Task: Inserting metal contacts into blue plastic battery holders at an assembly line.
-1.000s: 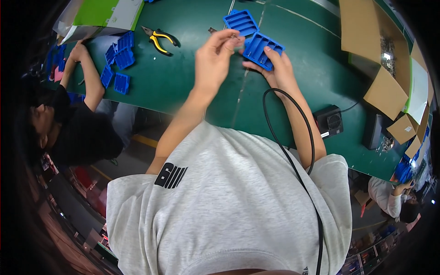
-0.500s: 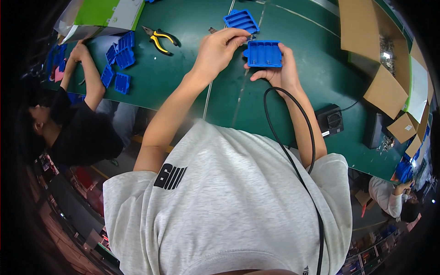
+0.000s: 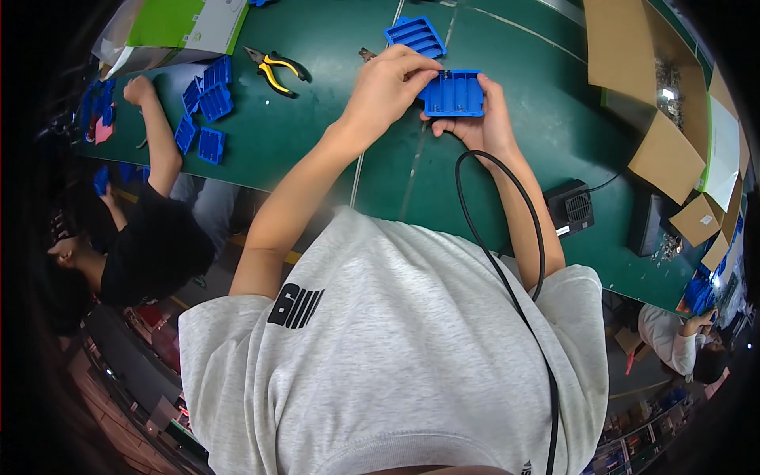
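Note:
A blue plastic battery case (image 3: 455, 95) with several long slots lies in my right hand (image 3: 497, 120), gripped by its right side and from beneath. Small metal springs show at the near ends of its slots. My left hand (image 3: 385, 87) pinches thumb and forefinger together at the case's upper left corner. A small dark metal piece shows at those fingertips, partly hidden by them. Just beyond the left hand, a second blue case (image 3: 415, 37) rests on the green table (image 3: 317, 150). Another small metal piece (image 3: 366, 54) lies beside my left knuckles.
Yellow-and-black pliers (image 3: 275, 70) lie to the left, near several blue cases (image 3: 212, 95) and a green-and-white box (image 3: 186, 28). At right stand an open cardboard box (image 3: 625, 47) of metal parts and a black fan-like device (image 3: 571, 207). A black cable (image 3: 529, 210) loops over my right forearm. Co-workers sit at both sides.
My left hand has moved slightly right, bringing the small metal piece from beside the case onto its upper left corner. The co-worker at left has leaned back, with a blue part now in one hand.

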`<state>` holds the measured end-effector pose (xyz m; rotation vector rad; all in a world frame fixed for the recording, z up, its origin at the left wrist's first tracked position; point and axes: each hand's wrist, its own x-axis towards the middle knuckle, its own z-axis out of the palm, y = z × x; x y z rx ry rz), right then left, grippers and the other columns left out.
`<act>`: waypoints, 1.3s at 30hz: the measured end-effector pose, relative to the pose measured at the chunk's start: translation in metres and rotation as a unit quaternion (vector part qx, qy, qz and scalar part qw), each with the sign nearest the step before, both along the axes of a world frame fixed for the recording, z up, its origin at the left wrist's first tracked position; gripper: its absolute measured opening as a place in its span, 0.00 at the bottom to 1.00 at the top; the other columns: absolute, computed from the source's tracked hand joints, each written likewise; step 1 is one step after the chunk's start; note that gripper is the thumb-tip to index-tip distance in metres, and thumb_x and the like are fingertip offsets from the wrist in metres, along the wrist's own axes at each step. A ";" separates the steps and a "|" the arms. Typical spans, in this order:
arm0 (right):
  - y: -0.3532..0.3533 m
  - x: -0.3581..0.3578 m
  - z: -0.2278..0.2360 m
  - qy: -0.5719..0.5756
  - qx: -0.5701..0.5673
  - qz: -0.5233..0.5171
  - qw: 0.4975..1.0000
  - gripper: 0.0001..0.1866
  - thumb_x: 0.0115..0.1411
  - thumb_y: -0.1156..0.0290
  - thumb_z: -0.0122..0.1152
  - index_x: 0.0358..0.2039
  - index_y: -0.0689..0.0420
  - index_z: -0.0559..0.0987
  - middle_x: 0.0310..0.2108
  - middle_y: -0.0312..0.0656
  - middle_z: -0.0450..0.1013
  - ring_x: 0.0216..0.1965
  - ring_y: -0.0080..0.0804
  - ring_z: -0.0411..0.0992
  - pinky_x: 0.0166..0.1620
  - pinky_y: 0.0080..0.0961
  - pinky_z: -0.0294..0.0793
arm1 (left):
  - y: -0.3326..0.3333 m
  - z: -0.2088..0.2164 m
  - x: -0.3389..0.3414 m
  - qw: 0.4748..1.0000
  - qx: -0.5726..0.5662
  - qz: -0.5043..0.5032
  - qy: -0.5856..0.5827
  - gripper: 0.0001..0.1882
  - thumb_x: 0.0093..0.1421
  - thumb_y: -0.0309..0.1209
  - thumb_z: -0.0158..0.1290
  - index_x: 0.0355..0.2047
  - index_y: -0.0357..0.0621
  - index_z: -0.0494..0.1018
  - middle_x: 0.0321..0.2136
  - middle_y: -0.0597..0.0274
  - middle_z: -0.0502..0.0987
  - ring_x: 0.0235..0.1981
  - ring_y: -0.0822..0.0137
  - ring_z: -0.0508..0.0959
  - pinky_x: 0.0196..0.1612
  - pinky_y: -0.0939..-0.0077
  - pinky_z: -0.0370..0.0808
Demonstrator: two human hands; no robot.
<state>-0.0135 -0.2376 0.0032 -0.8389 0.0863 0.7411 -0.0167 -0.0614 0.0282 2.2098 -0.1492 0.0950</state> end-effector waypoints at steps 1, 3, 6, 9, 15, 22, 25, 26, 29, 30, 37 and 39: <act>-0.001 0.000 -0.002 -0.003 0.008 0.006 1.000 0.33 0.65 0.48 0.31 0.49 0.68 0.68 0.40 0.54 0.73 0.35 0.48 0.76 0.30 0.31 0.76 | -0.002 0.000 -0.001 1.000 -0.001 0.000 -0.009 0.07 0.56 0.27 0.57 0.36 0.42 0.80 0.33 0.61 0.78 0.31 0.69 0.79 0.36 0.77 0.76; 0.000 0.000 0.000 -0.003 0.008 0.002 1.000 0.32 0.65 0.48 0.31 0.48 0.68 0.69 0.39 0.53 0.73 0.35 0.47 0.76 0.31 0.31 0.75 | -0.004 -0.001 -0.003 1.000 -0.002 -0.001 -0.019 0.07 0.56 0.26 0.57 0.36 0.42 0.80 0.34 0.61 0.78 0.30 0.68 0.79 0.35 0.77 0.76; 0.001 0.000 0.004 0.000 0.010 -0.008 1.000 0.32 0.65 0.49 0.31 0.49 0.67 0.68 0.40 0.54 0.73 0.36 0.46 0.76 0.33 0.32 0.75 | -0.005 -0.001 -0.006 0.999 0.000 -0.004 -0.052 0.08 0.57 0.28 0.57 0.36 0.41 0.80 0.35 0.61 0.78 0.32 0.69 0.78 0.36 0.77 0.76; 0.002 -0.004 0.006 0.001 0.002 -0.032 0.999 0.29 0.65 0.51 0.36 0.50 0.66 0.69 0.39 0.54 0.74 0.36 0.43 0.76 0.34 0.31 0.76 | -0.004 0.003 -0.006 0.992 -0.121 0.002 0.047 0.10 0.59 0.31 0.57 0.38 0.40 0.79 0.36 0.61 0.78 0.35 0.70 0.78 0.38 0.77 0.75; 0.009 -0.018 0.000 -0.115 -0.203 -0.100 0.967 0.21 0.59 0.61 0.61 0.45 0.65 0.75 0.37 0.44 0.76 0.35 0.29 0.76 0.39 0.24 0.75 | 0.000 0.001 -0.012 0.932 -0.284 0.023 0.222 0.14 0.62 0.33 0.55 0.43 0.37 0.75 0.39 0.61 0.77 0.41 0.70 0.77 0.45 0.77 0.73; 0.012 -0.028 0.006 -0.218 -0.318 -0.157 0.909 0.20 0.54 0.63 0.68 0.40 0.66 0.79 0.32 0.39 0.77 0.34 0.21 0.73 0.39 0.18 0.72 | 0.004 0.001 -0.023 0.941 -0.271 -0.031 0.201 0.14 0.62 0.32 0.54 0.44 0.35 0.74 0.40 0.60 0.77 0.42 0.69 0.77 0.48 0.76 0.73; 0.011 -0.031 0.006 -0.246 -0.325 -0.170 0.897 0.19 0.54 0.65 0.69 0.40 0.66 0.79 0.32 0.38 0.77 0.33 0.20 0.72 0.39 0.18 0.72 | 0.000 -0.002 -0.027 0.957 -0.257 -0.038 0.126 0.13 0.63 0.32 0.53 0.43 0.36 0.74 0.42 0.60 0.76 0.41 0.70 0.77 0.46 0.76 0.74; 0.011 -0.033 0.006 -0.246 -0.325 -0.169 0.898 0.19 0.54 0.65 0.69 0.40 0.66 0.79 0.32 0.38 0.77 0.33 0.20 0.72 0.39 0.18 0.72 | -0.002 -0.001 -0.029 0.967 -0.235 -0.044 0.087 0.13 0.63 0.32 0.52 0.43 0.36 0.74 0.43 0.61 0.75 0.42 0.71 0.76 0.46 0.76 0.74; 0.010 -0.034 0.006 -0.288 -0.345 -0.185 0.874 0.18 0.53 0.66 0.69 0.39 0.66 0.79 0.31 0.38 0.76 0.32 0.20 0.72 0.39 0.17 0.72 | -0.005 0.007 -0.035 0.983 -0.167 -0.044 0.060 0.13 0.63 0.31 0.52 0.45 0.36 0.73 0.43 0.60 0.74 0.43 0.70 0.76 0.47 0.76 0.74; 0.009 -0.033 0.004 -0.286 -0.348 -0.176 0.875 0.18 0.53 0.66 0.69 0.39 0.66 0.79 0.31 0.37 0.76 0.32 0.20 0.72 0.39 0.18 0.72 | -0.004 0.006 -0.036 0.983 -0.167 -0.043 0.059 0.13 0.63 0.31 0.52 0.45 0.36 0.73 0.43 0.60 0.74 0.43 0.70 0.76 0.47 0.76 0.74; 0.013 -0.034 -0.004 -0.252 -0.255 -0.173 0.917 0.20 0.53 0.67 0.69 0.43 0.65 0.78 0.36 0.38 0.75 0.37 0.22 0.72 0.43 0.19 0.72 | 0.000 0.005 -0.041 0.959 -0.269 -0.029 0.087 0.14 0.63 0.33 0.52 0.46 0.38 0.73 0.44 0.60 0.75 0.44 0.68 0.75 0.47 0.76 0.72; 0.011 -0.032 -0.007 -0.266 -0.256 -0.162 0.915 0.21 0.54 0.65 0.68 0.44 0.66 0.77 0.38 0.39 0.75 0.37 0.23 0.72 0.43 0.20 0.72 | -0.002 0.004 -0.040 0.968 -0.248 -0.006 0.039 0.11 0.60 0.30 0.55 0.42 0.39 0.74 0.42 0.59 0.75 0.41 0.66 0.77 0.44 0.75 0.74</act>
